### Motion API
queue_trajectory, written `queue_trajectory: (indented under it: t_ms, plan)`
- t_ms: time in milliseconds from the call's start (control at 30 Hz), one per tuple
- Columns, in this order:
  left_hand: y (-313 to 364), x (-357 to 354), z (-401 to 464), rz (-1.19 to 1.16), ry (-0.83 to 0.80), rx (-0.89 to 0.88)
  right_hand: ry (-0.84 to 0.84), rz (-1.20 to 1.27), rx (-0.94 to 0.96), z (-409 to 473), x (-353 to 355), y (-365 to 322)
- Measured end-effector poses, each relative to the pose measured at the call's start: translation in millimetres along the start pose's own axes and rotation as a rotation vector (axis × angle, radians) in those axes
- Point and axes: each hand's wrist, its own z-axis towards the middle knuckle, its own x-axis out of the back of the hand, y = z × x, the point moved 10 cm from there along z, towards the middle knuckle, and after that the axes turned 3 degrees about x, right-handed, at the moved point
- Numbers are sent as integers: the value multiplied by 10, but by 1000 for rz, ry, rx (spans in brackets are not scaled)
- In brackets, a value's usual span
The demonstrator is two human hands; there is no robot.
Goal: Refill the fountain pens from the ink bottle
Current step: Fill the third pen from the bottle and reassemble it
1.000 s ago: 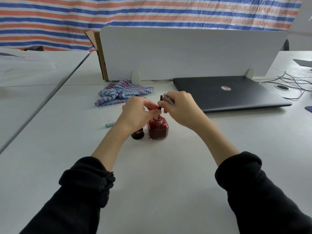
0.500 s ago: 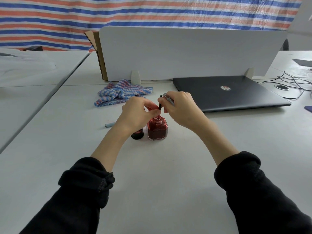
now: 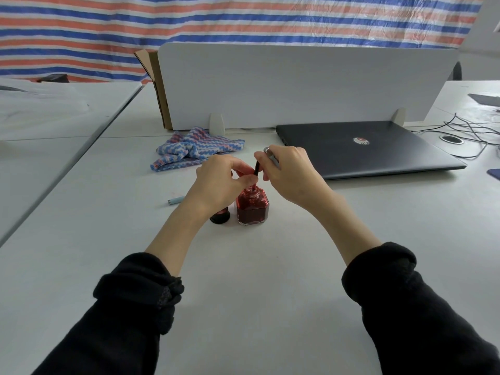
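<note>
The open ink bottle (image 3: 252, 205) stands mid-worktop (image 3: 270, 266), its cap (image 3: 219, 215) just left. Left hand (image 3: 220, 182) pinches the pen section (image 3: 256, 169) upright over the mouth; right hand (image 3: 292, 175) fingers curl round a silvery pen part (image 3: 271, 157). A nudge could probably tip the bottle, spilling red ink toward the laptop (image 3: 365, 148).

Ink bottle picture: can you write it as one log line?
ink bottle: open | pen converter: both hands, dipped | cap: beside bottle

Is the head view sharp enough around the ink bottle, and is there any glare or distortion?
Head view: ink bottle sharp, only a small highlight on its glass; both hands, left hand and right hand, unblurred; light soft, shadows faint; wide-angle bending shows at the table edges.
</note>
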Motion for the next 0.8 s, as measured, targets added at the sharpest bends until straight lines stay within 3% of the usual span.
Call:
queue_trajectory:
  t_ms: [467, 800]
  plan:
    - [31, 94, 38, -59, 24, -61, 209, -16, 194, 2, 249, -191]
    - [54, 143, 23, -69, 82, -87, 192, 48, 155, 3, 213, -168]
